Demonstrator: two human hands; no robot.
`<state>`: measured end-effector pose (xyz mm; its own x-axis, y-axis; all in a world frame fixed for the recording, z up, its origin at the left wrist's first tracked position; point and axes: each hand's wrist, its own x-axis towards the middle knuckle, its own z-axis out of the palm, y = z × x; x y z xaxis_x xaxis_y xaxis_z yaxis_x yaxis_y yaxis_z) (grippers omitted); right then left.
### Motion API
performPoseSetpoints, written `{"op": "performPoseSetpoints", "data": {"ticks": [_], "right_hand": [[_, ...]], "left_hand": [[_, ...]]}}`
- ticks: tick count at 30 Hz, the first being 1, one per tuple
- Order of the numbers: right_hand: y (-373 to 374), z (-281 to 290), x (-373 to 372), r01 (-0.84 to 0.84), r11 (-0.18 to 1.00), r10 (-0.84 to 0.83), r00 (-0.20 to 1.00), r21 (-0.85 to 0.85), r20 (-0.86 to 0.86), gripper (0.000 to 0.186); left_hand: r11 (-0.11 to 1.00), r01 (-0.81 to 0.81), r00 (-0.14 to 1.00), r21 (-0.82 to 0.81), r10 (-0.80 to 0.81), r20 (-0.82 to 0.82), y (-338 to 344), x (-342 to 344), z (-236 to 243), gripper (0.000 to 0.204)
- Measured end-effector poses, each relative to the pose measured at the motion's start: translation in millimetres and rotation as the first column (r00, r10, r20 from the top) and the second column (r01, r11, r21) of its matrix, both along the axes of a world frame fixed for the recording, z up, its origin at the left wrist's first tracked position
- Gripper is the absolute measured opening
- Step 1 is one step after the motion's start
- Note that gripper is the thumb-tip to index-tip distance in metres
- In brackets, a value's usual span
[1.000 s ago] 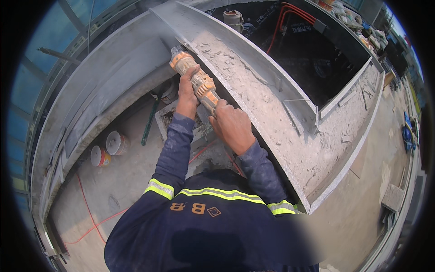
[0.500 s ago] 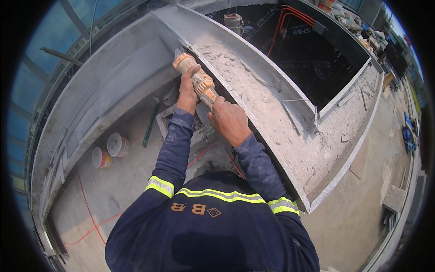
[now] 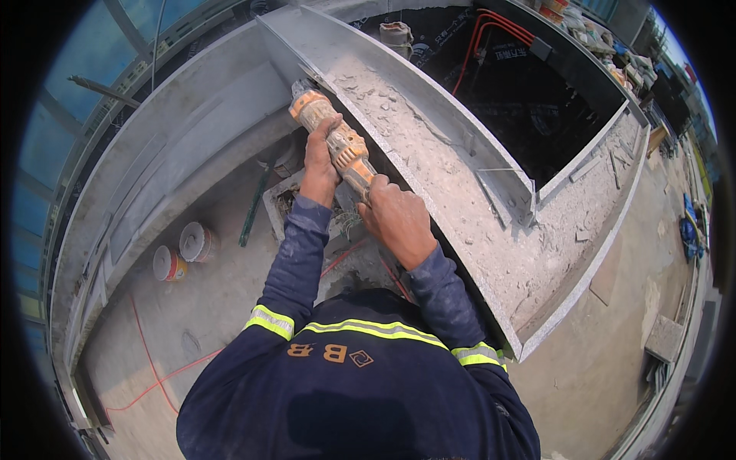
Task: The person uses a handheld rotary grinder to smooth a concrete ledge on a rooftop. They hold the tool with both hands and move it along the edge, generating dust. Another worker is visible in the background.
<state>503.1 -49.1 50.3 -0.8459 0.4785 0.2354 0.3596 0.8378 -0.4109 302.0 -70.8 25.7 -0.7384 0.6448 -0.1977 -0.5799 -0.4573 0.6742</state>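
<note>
Both of my hands hold a dusty orange-and-grey angle grinder (image 3: pixel 347 149). My left hand (image 3: pixel 319 159) is wrapped round its body, the thumb lying on top. Lower down, my right hand (image 3: pixel 398 221) grips the rear end. The grinder's metal head points up and away, close against the inner side of a long stone-edged ledge (image 3: pixel 429 172). Whether a disc touches the stone is hidden. Rubble and pale dust lie along the ledge top.
A curved grey stone wall (image 3: pixel 180 157) rises on the left. Two buckets (image 3: pixel 198 243) stand on the concrete floor below it, near red lines (image 3: pixel 157 376). Beyond the ledge lies a pit lined with black sheeting (image 3: pixel 506 100), with red pipes (image 3: pixel 491 23) at its far edge.
The grinder has shifted slightly, its rear end moving down and right with my right hand. My left hand has barely moved, and both keep their hold.
</note>
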Motion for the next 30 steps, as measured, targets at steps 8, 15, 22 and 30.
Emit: {"op": "performPoseSetpoints", "data": {"ticks": [8, 15, 22, 30], "right_hand": [[1.2, -3.1, -5.1, -0.01, 0.999, 0.011, 1.0, 0.04, -0.014, 0.038], [6.4, -6.2, -23.4, -0.01, 0.999, 0.011, 1.0, 0.045, -0.012, 0.036], [8.1, -8.4, -32.2, -0.005, 0.999, 0.006, 1.0, 0.041, -0.026, 0.036], [3.4, -2.9, -16.1, 0.001, 1.0, -0.002, 1.0, 0.029, 0.021, 0.038]], "left_hand": [[0.999, 0.015, 1.0, 0.035, -0.016, 0.023, 1.3, -7.2, -6.8, 0.031], [0.999, 0.032, 0.999, 0.009, -0.032, 0.01, 9.1, -24.8, -10.6, 0.029], [0.998, 0.047, 0.999, 0.032, -0.048, 0.01, 13.9, -40.5, -19.5, 0.028], [0.999, 0.032, 0.999, 0.018, -0.032, 0.006, 5.7, -17.3, -7.4, 0.028]]}}
